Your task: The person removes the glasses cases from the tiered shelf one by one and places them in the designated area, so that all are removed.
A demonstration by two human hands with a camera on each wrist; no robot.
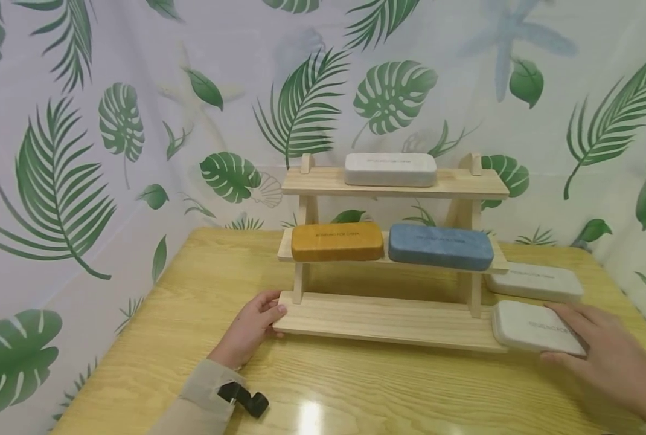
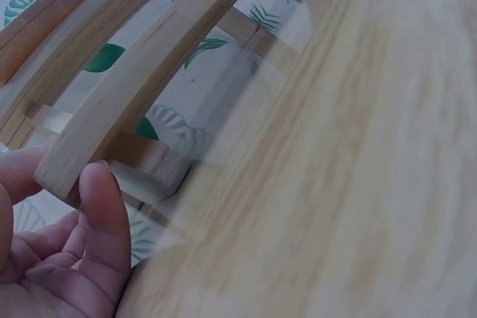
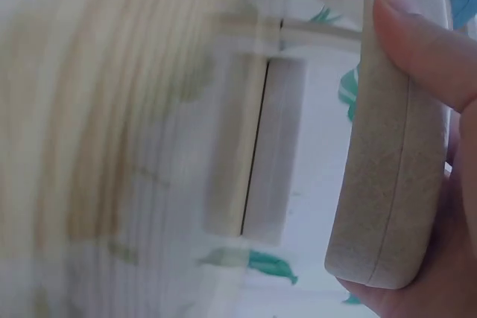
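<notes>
A leaf-print backdrop [image 1: 230,36] hangs beyond both hands, behind the wooden table [image 1: 355,393] they work over. We see the pale case [image 1: 535,326] in the right hand [image 1: 611,356], thumb and fingers clamped across its sides, probably leaving its leading end free; whether that end touches the stand [image 1: 377,317] we cannot tell. Our left hand [image 1: 252,326] pinches the bottom board's left end, likely to keep the stand from sliding. Just beyond the right hand lies another pale case [image 1: 537,282]; up and leftward from it sit the blue case [image 1: 441,246], orange case [image 1: 337,241] and topmost white case [image 1: 390,170].
</notes>
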